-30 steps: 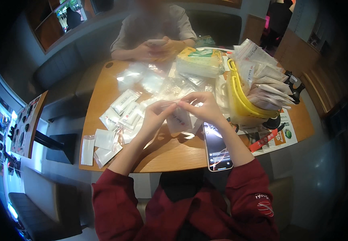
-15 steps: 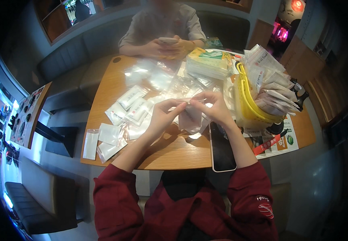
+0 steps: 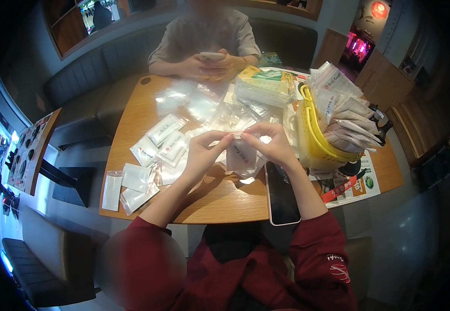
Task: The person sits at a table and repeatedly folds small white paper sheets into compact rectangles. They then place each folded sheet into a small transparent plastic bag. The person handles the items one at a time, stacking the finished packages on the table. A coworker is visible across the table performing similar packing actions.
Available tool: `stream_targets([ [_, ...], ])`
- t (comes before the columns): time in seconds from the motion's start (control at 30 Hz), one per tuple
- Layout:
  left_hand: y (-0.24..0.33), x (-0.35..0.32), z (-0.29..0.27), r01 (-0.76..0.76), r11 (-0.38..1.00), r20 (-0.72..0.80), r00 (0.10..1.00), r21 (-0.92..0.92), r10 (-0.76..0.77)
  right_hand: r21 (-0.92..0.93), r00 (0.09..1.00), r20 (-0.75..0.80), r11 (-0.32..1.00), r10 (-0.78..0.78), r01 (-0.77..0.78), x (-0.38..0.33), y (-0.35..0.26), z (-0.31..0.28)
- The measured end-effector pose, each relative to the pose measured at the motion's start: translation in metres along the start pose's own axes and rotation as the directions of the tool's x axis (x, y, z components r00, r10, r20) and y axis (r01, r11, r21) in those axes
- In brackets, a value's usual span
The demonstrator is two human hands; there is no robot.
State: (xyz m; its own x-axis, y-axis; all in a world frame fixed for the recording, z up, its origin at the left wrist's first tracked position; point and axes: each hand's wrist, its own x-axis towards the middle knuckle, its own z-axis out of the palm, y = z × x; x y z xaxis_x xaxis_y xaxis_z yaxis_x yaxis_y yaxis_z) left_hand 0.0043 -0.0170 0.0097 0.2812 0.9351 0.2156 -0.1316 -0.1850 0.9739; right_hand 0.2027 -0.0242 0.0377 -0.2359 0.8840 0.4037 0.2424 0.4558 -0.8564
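Evidently, the small printed bag [image 3: 241, 156] is held over the counter [image 3: 219, 205], inward of the near edge. Left grip [image 3: 208, 147] and right grip [image 3: 274, 147] each pinch its top edge between thumb and fingers, closed, probably so 2 holds pull it level. White packets [image 3: 172, 147] spread toward the left edge; the phone [image 3: 283, 194] reaches the near edge. Bare wood between them leaves room; the yellow basket [image 3: 312, 127] limits the right.

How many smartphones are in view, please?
2: a black-screened, pale-edged smartphone on the wooden table, near the right hand; a pale smartphone held by the person opposite. Others may be hidden.
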Motion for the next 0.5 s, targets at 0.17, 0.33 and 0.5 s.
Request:
stream_targets([
  [0.17,-0.0010,-0.0013,0.0024,-0.023,1.000,0.051,0.998,0.010,0.022,-0.018,0.999,0.033,1.000,-0.006,0.007,-0.0020,-0.0041,0.0014],
  [0.33,-0.0059,-0.0011,0.0027,-0.052,0.999,0.042,0.998,-0.012,0.053,-0.031,0.999,0.028,0.999,0.019,-0.018,-0.0026,-0.0052,0.0034],
  [0.5,-0.0079,-0.0006,0.0034,-0.058,0.998,0.040,0.997,-0.019,0.059,-0.039,0.999,-0.008,0.999,-0.038,0.038,-0.0020,-0.0015,0.0057],
])
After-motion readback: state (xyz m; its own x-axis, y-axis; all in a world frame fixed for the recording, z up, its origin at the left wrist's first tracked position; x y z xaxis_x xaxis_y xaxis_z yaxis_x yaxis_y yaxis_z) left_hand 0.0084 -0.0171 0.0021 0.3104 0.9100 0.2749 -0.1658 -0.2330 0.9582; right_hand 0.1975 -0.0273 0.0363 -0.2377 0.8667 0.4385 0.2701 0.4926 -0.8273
